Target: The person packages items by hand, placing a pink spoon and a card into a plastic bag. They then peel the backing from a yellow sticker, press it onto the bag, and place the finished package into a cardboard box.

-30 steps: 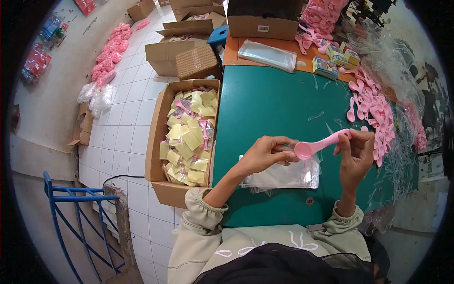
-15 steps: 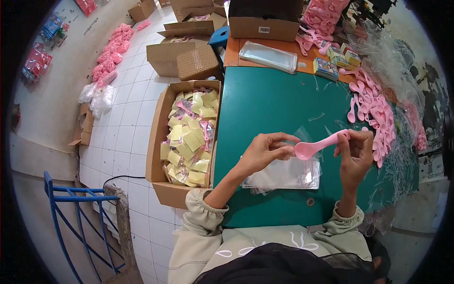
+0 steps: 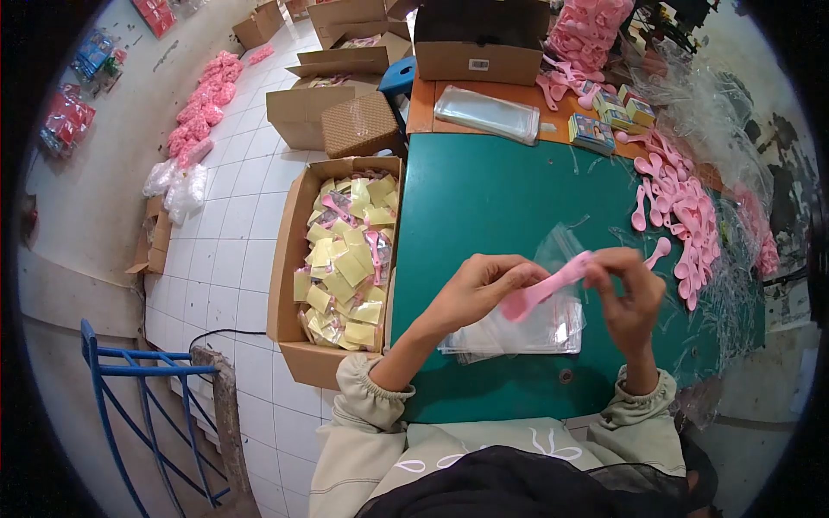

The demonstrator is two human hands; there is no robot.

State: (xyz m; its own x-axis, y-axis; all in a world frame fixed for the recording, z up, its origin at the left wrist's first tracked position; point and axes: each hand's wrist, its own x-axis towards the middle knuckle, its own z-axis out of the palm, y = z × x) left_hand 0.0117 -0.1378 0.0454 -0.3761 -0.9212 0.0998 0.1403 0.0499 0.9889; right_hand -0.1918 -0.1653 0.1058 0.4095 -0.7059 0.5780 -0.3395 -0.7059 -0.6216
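My right hand [image 3: 629, 292] pinches the handle end of a pink plastic spoon [image 3: 550, 288], which slants down to the left and is slightly blurred. Its bowl lies right by the thumb of my left hand [image 3: 485, 295]. Closed fingers of that left hand grip a clear plastic bag [image 3: 560, 245], whose upper part shows behind the spoon; the bag overlaps the spoon in this view. Below both hands, a stack of clear bags [image 3: 540, 335] rests on the green tabletop [image 3: 484, 203].
Many pink spoons [image 3: 689, 216] are heaped at the table's right side, beside crumpled clear film [image 3: 734, 302]. Left of the table stands a cardboard box [image 3: 289, 259] of packed spoons with yellow cards. Small card stacks [image 3: 591, 132] and a clear bag bundle [image 3: 488, 112] lie at the back.
My right hand has moved left and slightly down, bringing the spoon's bowl from beyond my left fingertips to beside my left thumb. The spoon now tilts more steeply.
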